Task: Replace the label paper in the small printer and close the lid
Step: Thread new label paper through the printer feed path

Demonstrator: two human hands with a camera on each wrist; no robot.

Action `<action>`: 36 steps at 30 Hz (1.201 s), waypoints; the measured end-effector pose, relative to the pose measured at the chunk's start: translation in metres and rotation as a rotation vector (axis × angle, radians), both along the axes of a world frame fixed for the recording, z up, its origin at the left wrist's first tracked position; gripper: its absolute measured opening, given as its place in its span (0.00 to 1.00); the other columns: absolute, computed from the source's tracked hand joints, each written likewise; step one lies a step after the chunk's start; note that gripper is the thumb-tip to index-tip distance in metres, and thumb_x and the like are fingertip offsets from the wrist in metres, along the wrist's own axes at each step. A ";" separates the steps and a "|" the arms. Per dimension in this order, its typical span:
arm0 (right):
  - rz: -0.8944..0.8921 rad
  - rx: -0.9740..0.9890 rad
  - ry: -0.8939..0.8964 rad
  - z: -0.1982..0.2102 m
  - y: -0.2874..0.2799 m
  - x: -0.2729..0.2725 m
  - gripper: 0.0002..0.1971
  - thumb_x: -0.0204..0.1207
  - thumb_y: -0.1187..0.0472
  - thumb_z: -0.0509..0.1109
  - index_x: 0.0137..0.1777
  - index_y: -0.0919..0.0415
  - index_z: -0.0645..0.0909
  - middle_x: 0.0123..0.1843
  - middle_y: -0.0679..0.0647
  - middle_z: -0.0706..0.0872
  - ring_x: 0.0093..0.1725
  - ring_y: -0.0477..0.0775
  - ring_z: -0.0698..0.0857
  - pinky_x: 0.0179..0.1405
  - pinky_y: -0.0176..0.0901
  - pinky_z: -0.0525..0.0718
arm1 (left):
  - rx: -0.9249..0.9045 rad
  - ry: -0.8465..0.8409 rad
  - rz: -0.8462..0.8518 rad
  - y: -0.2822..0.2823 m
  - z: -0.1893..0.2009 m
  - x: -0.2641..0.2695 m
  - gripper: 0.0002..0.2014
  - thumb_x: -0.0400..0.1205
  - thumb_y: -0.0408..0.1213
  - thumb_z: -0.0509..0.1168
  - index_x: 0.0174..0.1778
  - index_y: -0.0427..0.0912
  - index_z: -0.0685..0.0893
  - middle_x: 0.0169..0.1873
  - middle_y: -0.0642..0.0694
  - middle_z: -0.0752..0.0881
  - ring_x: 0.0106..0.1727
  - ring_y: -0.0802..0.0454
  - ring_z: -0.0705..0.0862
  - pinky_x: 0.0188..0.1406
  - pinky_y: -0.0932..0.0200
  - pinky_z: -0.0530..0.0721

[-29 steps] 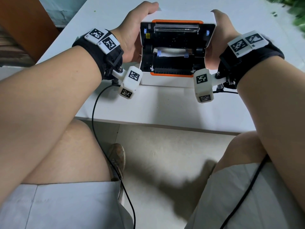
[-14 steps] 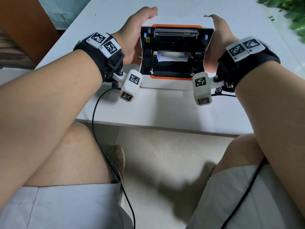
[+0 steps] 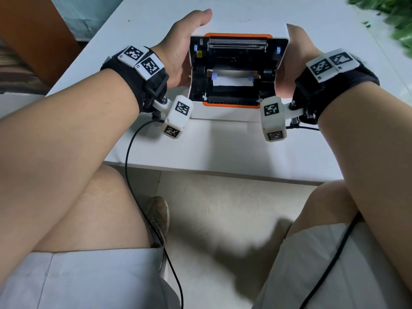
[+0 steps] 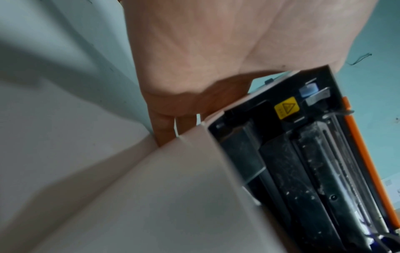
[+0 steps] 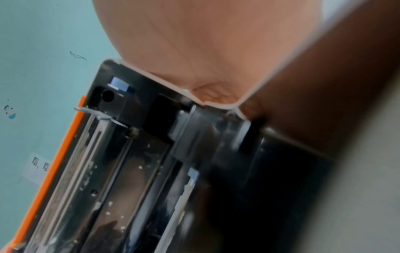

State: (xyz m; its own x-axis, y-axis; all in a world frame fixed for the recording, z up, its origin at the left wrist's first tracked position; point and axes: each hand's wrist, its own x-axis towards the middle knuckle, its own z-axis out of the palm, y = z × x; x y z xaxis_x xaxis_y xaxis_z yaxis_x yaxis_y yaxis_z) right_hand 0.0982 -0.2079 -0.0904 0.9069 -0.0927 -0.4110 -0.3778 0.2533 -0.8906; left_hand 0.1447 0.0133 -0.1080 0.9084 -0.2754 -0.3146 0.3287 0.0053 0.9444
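A small white printer (image 3: 223,112) with orange trim stands on the white table (image 3: 223,150), and its lid (image 3: 236,41) is partly raised and tilted toward me. A white strip of label paper (image 3: 231,81) lies in the black bay under the lid. My left hand (image 3: 180,47) grips the lid's left side, thumb along the top edge. My right hand (image 3: 294,52) grips the right side the same way. In the left wrist view my left hand (image 4: 216,51) holds the lid's edge beside a yellow warning sticker (image 4: 286,107). The right wrist view has my right hand (image 5: 205,42) against the lid's black inner face (image 5: 151,154).
Green leaves (image 3: 396,16) reach in at the table's far right corner. A brown wooden panel (image 3: 33,36) stands left of the table. A black cable (image 3: 131,148) hangs from my left wrist over the table's near edge, above my knees.
The lid has tipped further toward me over the paper bay. Both hands have stayed on its sides and moved with it.
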 end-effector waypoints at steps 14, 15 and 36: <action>0.049 -0.009 -0.104 -0.011 -0.002 0.006 0.31 0.96 0.49 0.42 0.86 0.66 0.73 0.83 0.68 0.80 0.75 0.72 0.85 0.62 0.63 0.88 | -0.039 -0.022 0.012 -0.003 0.006 -0.009 0.38 0.85 0.63 0.64 0.83 0.36 0.77 0.65 0.33 0.91 0.60 0.37 0.94 0.56 0.41 0.91; 0.044 -0.016 -0.087 -0.010 -0.004 0.008 0.29 0.96 0.50 0.44 0.83 0.64 0.77 0.79 0.66 0.84 0.69 0.69 0.89 0.62 0.63 0.89 | -0.038 -0.018 0.008 -0.004 0.007 -0.010 0.38 0.86 0.62 0.63 0.83 0.35 0.78 0.62 0.35 0.92 0.59 0.38 0.94 0.57 0.41 0.91; 0.127 -0.048 -0.012 -0.012 -0.017 0.021 0.30 0.90 0.61 0.43 0.76 0.63 0.85 0.72 0.63 0.90 0.60 0.64 0.93 0.39 0.53 0.96 | 0.014 -0.056 0.078 -0.005 0.008 -0.015 0.34 0.86 0.61 0.65 0.82 0.40 0.78 0.55 0.38 0.94 0.51 0.38 0.95 0.52 0.41 0.93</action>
State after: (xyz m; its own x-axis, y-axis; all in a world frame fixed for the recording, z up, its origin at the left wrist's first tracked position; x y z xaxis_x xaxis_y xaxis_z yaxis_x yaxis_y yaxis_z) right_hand 0.1197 -0.2246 -0.1024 0.9174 0.0038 -0.3979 -0.3933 0.1607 -0.9053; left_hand 0.1296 0.0084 -0.1002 0.9432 -0.1988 -0.2661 0.2745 0.0154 0.9615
